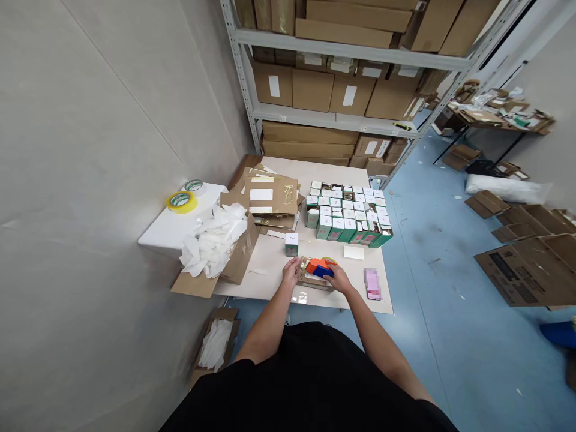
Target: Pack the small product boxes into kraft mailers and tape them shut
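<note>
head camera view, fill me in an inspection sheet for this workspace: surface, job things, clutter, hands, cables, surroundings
Surface: pale table, well loaded.
Job's things: orange-and-blue tape dispenser over a cardboard box.
Clutter: flattened cardboard, rows of green-and-white boxes, one small box apart, white card, pink item; crumpled white paper at the left.
Hands: right hand grips the dispenser; left hand is at the cardboard box's left end, its exact hold unclear.
Cables: nothing seen on the table.
Surroundings: metal shelf of boxes behind; opened boxes on the blue floor at the right.
</note>
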A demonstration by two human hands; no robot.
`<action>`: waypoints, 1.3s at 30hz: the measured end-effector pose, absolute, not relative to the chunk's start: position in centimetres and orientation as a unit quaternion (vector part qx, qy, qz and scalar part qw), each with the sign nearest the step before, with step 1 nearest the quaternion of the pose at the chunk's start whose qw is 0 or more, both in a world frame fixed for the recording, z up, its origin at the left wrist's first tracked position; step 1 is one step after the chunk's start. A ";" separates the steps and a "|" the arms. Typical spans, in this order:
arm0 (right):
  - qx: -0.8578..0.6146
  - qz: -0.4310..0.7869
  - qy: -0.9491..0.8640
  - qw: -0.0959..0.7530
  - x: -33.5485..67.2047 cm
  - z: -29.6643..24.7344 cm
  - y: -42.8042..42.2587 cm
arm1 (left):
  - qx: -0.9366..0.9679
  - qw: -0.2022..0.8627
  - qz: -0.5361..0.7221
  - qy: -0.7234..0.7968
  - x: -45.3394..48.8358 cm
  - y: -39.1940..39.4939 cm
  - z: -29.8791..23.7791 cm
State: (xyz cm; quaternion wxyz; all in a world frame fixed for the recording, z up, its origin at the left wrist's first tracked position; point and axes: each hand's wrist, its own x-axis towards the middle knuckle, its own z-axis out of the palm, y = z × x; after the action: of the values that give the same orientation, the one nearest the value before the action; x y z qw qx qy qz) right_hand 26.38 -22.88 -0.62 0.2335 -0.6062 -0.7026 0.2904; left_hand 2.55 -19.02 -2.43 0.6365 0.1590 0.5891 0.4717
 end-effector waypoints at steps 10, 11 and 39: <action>-0.656 0.285 -0.660 0.231 26.9 0.5 -23.9 | 0.150 0.620 0.514 0.574 3.6 -19.1 -3.2; -0.657 0.292 -0.657 0.226 26.9 0.4 -24.1 | 0.158 0.609 0.515 0.582 3.7 -19.2 -3.2; -0.670 0.299 -0.678 0.038 23.1 2.7 -20.1 | -0.042 0.505 0.534 0.677 1.2 -19.5 -7.9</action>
State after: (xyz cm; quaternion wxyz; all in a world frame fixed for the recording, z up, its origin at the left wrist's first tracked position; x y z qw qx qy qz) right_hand 23.06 -20.12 2.75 0.0380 -0.6704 -0.6782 0.2986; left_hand 1.23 -19.54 -7.88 0.5046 -0.0416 0.6771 0.5339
